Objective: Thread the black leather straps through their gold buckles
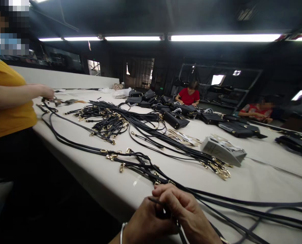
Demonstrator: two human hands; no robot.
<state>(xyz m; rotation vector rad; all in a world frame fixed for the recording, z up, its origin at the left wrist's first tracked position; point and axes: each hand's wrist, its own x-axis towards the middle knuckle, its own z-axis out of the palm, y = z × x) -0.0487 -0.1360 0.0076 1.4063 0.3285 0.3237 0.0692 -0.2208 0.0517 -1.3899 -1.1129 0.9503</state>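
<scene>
At the near edge of the long table, my left hand [147, 220] and my right hand [185, 206] are closed together on a narrow black strap [181, 234]. One end of it pokes out between the thumbs, and another part hangs down below. My fingers hide most of the held section. Just beyond my hands lie several black straps [138, 165] with gold clasps and buckles. Long straps [242, 202] also run off to the right beside my right hand. A bracelet [123, 232] circles my left wrist.
On the pale table [74, 161] lie a large heap of black straps [110, 122] with gold hardware and a grey box [221, 150]. Black bags [175, 118] stand farther back. A person in yellow [11, 91] handles straps at left; two people in red sit across.
</scene>
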